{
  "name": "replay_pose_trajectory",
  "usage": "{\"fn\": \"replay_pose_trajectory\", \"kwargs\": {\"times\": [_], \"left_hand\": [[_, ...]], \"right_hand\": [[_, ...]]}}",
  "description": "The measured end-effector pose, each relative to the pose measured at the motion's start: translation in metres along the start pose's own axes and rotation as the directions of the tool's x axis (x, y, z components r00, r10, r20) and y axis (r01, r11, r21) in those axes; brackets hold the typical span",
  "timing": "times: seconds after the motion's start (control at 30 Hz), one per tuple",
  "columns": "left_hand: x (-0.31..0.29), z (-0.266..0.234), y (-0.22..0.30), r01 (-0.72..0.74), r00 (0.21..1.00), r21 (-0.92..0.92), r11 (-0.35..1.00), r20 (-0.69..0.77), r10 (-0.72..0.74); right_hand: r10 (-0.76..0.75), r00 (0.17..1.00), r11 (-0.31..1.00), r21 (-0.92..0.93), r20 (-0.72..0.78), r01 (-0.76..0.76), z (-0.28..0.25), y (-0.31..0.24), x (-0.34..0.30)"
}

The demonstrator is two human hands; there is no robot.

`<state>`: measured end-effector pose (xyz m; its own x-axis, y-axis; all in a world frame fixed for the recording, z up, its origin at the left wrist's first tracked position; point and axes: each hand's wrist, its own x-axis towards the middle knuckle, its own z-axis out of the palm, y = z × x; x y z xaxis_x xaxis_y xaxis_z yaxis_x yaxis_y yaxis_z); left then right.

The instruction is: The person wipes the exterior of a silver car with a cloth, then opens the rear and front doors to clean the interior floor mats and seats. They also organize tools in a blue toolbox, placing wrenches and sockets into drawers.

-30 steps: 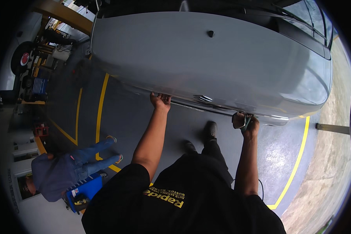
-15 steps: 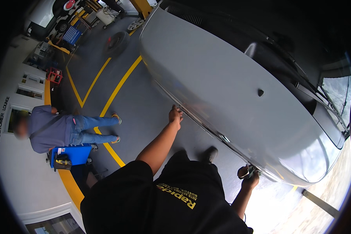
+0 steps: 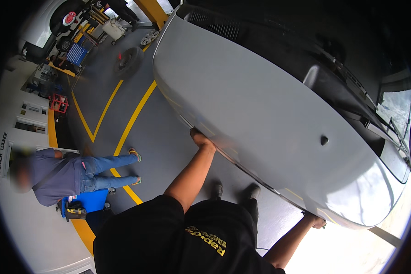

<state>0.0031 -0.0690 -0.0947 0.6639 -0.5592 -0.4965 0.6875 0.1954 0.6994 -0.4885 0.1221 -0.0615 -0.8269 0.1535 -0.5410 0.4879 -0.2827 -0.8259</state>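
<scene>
A silver-grey vehicle hood [image 3: 251, 105] slants across the right half of the view, its front edge toward me. My left hand [image 3: 202, 138] is at that edge with the arm stretched out; its fingers curl in against the rim and are partly hidden there. Farther right along the same edge, my right hand [image 3: 314, 221] is closed just below the rim. A small dark bit shows at its fingers, too little to name. On top of the hood sits a small black nozzle [image 3: 324, 140].
At left a person in blue jeans [image 3: 107, 172] stands beside a blue cart [image 3: 92, 201]. Beyond lie a loose tire [image 3: 129, 61], a red rack [image 3: 59, 104] and a yellow post [image 3: 151, 13]. Yellow lines [image 3: 134, 116] mark the grey floor.
My left hand has moved slightly left and onto the hood's edge, its fingers now hidden. My right hand has moved right and down; the crumpled dark thing seen in it before barely shows.
</scene>
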Motion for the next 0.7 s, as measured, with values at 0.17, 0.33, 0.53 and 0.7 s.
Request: {"fn": "replay_pose_trajectory", "kwargs": {"times": [0.17,0.33,0.53,0.7], "left_hand": [[-0.004,-0.012,0.005,0.048,0.998,0.102,0.994,0.023,-0.051],[-0.032,-0.034,0.012,0.188,0.981,0.342,0.921,-0.110,-0.160],[-0.050,-0.050,0.012,0.377,0.926,0.276,0.884,-0.111,-0.360],[-0.051,-0.047,0.023,0.446,0.895,0.291,0.846,-0.138,-0.425]], "right_hand": [[-0.031,0.995,0.999,-0.043,-0.100,0.027,-0.026,-0.007,0.016],[0.196,0.904,0.973,0.039,0.381,-0.227,-0.070,-0.018,0.056],[0.397,0.750,0.874,0.032,0.529,-0.485,-0.083,-0.027,0.094],[0.458,0.763,0.843,0.048,0.455,-0.535,-0.082,-0.037,0.091]]}}
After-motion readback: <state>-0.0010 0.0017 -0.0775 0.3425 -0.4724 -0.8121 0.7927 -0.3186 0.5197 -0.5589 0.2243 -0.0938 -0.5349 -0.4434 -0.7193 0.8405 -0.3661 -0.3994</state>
